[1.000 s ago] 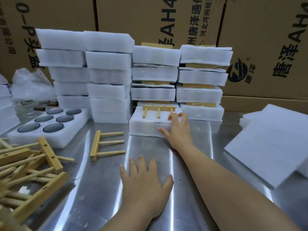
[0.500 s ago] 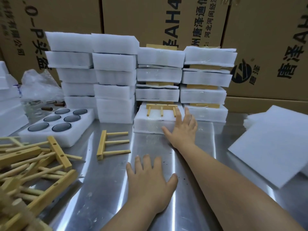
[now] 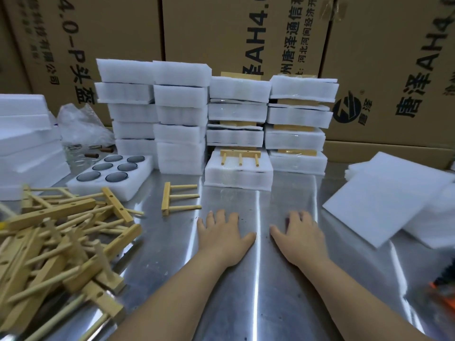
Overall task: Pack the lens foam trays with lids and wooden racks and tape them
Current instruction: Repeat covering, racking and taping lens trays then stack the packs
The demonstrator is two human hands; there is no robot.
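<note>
Both my hands lie flat on the metal table (image 3: pixel 246 303), holding nothing: my left hand (image 3: pixel 224 238) and my right hand (image 3: pixel 301 238) side by side. Beyond them sits a taped foam pack (image 3: pixel 238 173) with a wooden rack (image 3: pixel 240 156) on top, at the foot of the packed stacks (image 3: pixel 270 114). An uncovered foam tray with several dark lenses (image 3: pixel 112 177) stands at left. A single wooden rack (image 3: pixel 178 198) lies between that tray and my left hand. Flat foam lids (image 3: pixel 384 200) are piled at right.
A heap of loose wooden racks (image 3: pixel 56 247) fills the near left. Plain foam tray stacks (image 3: pixel 152 114) stand behind the lens tray, more foam (image 3: pixel 27 136) at far left beside a plastic bag (image 3: pixel 81 124). Cardboard boxes (image 3: pixel 221 33) wall the back. Something orange (image 3: pixel 443 291) shows at the right edge.
My right hand has let go of the taped pack and drawn back to the table beside my left hand. The pack stays against the stacks. The camera view shifted slightly.
</note>
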